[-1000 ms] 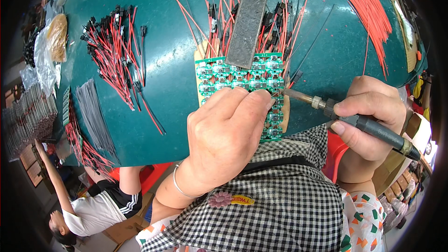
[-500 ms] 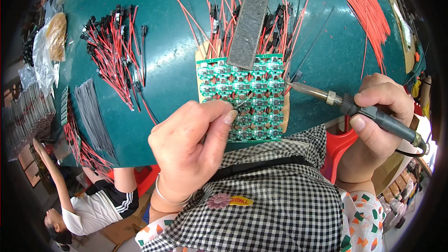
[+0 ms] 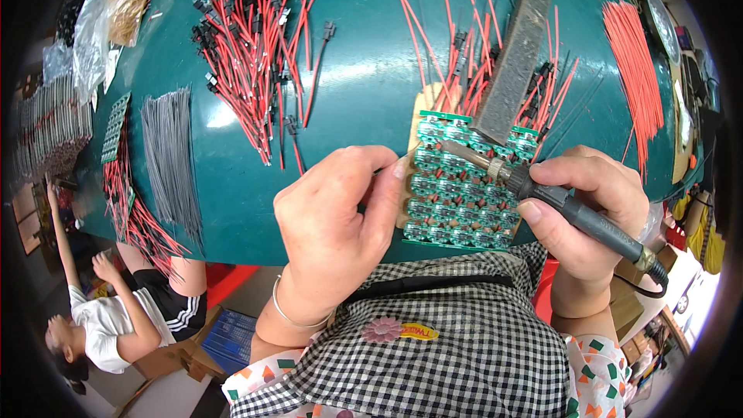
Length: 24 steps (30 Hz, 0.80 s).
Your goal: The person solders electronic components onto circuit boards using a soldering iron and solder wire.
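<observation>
My right hand (image 3: 592,213) grips a soldering iron (image 3: 584,224) with a dark handle. The iron's tip hovers over or touches the upper left of a green circuit board panel (image 3: 457,232); which one I cannot tell. At the panel's left edge, my left hand (image 3: 337,220) pinches a thin solder wire (image 3: 412,150) between thumb and forefinger, its end pointing toward the iron's tip. A dark flat bar (image 3: 517,54) lies across the panel's top edge. Red and black wires with black connectors (image 3: 480,70) stick out from the panel's far side, partly under the bar.
A pile of red-black connector leads (image 3: 255,62) lies at the far left. Nearer are grey wires (image 3: 172,162) and another board with leads (image 3: 116,128). Red wires (image 3: 635,77) lie at the right. Plastic bags (image 3: 97,27) sit by the left edge; another person (image 3: 116,317) is beyond.
The soldering iron has moved from the panel's right edge to over its upper left. My left hand with the solder wire is now at the panel's left edge. The whole view has shifted.
</observation>
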{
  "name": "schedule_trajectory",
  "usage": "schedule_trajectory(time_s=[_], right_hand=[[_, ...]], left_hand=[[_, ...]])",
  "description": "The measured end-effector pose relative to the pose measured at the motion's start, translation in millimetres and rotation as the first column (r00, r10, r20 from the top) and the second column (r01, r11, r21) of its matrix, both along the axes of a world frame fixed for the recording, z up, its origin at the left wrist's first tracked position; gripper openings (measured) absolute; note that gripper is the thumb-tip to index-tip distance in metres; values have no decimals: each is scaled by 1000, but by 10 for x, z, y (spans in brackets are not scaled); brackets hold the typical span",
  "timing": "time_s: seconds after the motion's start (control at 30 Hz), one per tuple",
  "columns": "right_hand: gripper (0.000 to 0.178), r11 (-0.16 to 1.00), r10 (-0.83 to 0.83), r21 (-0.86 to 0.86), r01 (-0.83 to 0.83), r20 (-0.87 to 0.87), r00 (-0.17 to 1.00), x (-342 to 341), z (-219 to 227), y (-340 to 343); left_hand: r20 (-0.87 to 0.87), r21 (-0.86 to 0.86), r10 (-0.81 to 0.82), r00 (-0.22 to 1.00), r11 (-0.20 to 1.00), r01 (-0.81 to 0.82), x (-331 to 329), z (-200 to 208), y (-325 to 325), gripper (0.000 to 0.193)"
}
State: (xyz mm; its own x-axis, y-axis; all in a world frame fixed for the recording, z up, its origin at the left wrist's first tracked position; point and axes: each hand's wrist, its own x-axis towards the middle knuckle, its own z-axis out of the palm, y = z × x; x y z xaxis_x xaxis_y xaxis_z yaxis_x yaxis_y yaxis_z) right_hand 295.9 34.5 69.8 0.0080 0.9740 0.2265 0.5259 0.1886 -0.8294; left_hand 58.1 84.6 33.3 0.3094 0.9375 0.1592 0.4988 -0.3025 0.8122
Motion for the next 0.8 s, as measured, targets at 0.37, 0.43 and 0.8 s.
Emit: schedule_trajectory(time_s=[0.37, 0.43, 0.8], right_hand=[[28, 998, 52, -44, -48, 96, 994, -121, -26, 64], [28, 997, 65, -36, -61, 117, 991, -133, 12, 77], [27, 996, 86, -9, -85, 134, 987, -130, 6, 110]], left_hand=[[-81, 80, -32, 996, 996, 39, 19, -20, 89, 10], [-87, 93, -29, 996, 995, 37, 42, -26, 101, 11], [-115, 77, -3, 993, 997, 12, 11, -20, 68, 12]])
